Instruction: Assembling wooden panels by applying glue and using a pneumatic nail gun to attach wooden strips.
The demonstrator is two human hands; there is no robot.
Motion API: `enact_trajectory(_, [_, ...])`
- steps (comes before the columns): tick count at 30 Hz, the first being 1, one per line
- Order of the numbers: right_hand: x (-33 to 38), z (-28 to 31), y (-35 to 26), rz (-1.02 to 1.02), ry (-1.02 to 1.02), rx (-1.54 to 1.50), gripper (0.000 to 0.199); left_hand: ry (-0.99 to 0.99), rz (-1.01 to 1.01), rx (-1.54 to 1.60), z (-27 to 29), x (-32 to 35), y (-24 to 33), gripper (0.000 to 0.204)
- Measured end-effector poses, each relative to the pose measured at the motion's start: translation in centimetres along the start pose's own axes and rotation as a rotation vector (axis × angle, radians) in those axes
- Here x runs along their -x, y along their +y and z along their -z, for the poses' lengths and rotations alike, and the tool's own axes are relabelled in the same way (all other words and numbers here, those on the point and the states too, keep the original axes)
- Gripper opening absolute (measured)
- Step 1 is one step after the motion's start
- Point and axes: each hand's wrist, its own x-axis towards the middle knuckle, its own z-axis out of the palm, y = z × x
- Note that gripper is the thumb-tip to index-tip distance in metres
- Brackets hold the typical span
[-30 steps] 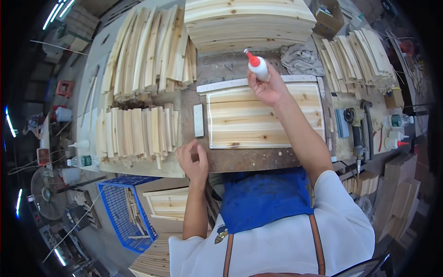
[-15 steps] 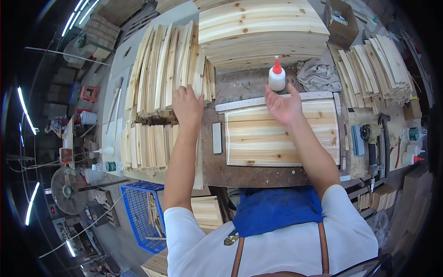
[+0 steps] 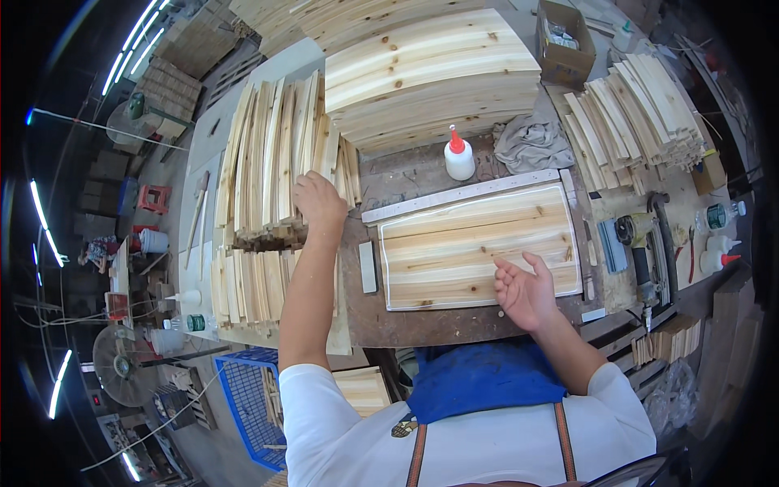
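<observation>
My left hand (image 3: pixel 319 200) is at the near ends of a pile of long wooden strips (image 3: pixel 272 154), its fingers bent over one strip; the fingertips are partly hidden. Above the near right part of a pale wooden panel (image 3: pixel 454 256), my right hand (image 3: pixel 526 294) is empty, palm turned up and fingers loosely spread. A thin white line runs around the panel's edges. Beyond the panel stands a white squeeze bottle (image 3: pixel 459 165) with a red nozzle, upright and apart from both hands.
A straight strip (image 3: pixel 462 197) borders the panel's far edge, with a small grey block (image 3: pixel 368 268) at its left. Behind rise stacked panels (image 3: pixel 430 65) and a crumpled cloth (image 3: pixel 531 146). A nail gun (image 3: pixel 641 252) lies right; a blue crate (image 3: pixel 247 398) stands lower left.
My right hand has drawn back from beside the bottle toward the panel's near edge. My left hand stays at the strips, its fingers now more bent. The whole view has shifted slightly.
</observation>
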Motion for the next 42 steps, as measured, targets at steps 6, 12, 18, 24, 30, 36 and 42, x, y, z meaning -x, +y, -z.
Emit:
enact_trajectory(6, [3.0, 0.7, 1.1, 0.036, 0.023, -0.023, 0.052, -0.078, 0.065, 0.124, 2.2, 0.6, -2.4, 0.053])
enact_trajectory(12, [2.7, 0.2, 1.9, 0.034, -0.015, 0.101, 0.049, -0.372, 0.103, 0.683, 6.6, 4.2, -7.4, 0.030])
enact_trajectory(18, [1.5, 0.1, 4.5, -0.077, -0.182, 0.299, 0.042, -0.631, 0.523, 2.153, -4.5, 19.5, -16.5, 0.016])
enact_trajectory(24, [2.1, -1.7, 5.8, -0.191, -0.321, 0.747, 0.037, -0.556, 0.390, 2.254, -0.2, 33.8, -13.8, 0.038])
enact_trajectory(30, [1.3, -5.1, 6.8, 0.033, -0.368, 0.888, 0.049, -0.854, 0.123, 2.316, 0.1, 37.6, -12.5, 0.056])
enact_trajectory(36, [1.7, -4.9, 4.6, 0.266, -0.209, 0.783, 0.044, -1.427, 0.053, 1.976, -3.7, 35.6, -12.0, 0.054])
enact_trajectory(42, [4.0, -2.1, 5.0, 0.383, -0.025, 0.759, 0.038, -1.280, -0.192, 1.468, 1.8, 31.3, -6.9, 0.033])
